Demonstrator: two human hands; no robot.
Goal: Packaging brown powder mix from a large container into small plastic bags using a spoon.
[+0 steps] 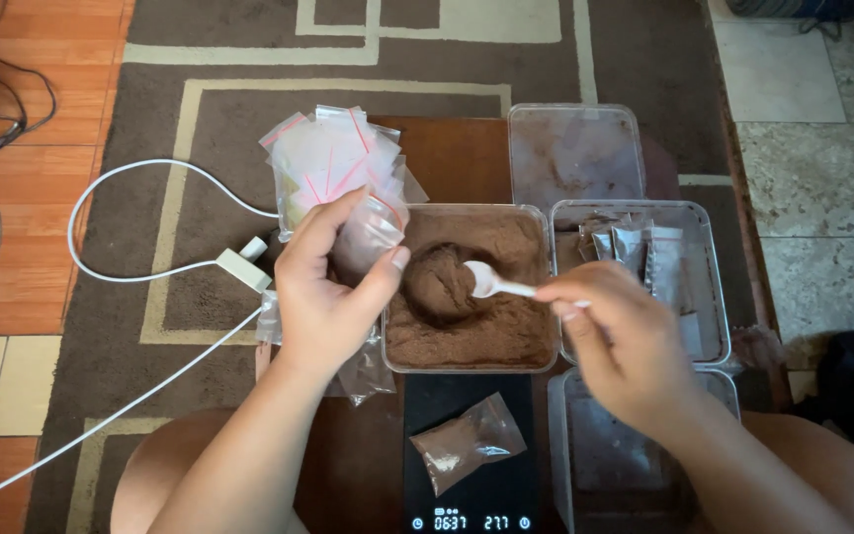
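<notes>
Far left there's a white cable with a small white adapter block [243,267] looping over the brown patterned rug [150,109], well apart from the action. The left hand [333,287] has a clenched grip round a small clear plastic zip bag [368,232], held up just beside the left rim of the clear rectangular plastic tub of fine brown powder [471,326]. Behind that hand sits a loose stack of empty clear zip bags with red seal strips [333,153], crinkly and shiny. The right hand [625,341] pinches the handle of a small white plastic spoon [491,284], its bowl resting on a mound in the powder, so the spoon sits between both hands. In front of the tub, a filled little bag of brown powder [469,445] lies flat on a black digital scale [467,494]. Right of the tub, a clear tray [714,297] holds filled packets, with more clear containers in front and behind, so the dark wooden table [452,158] is pretty crowded on that side
</notes>
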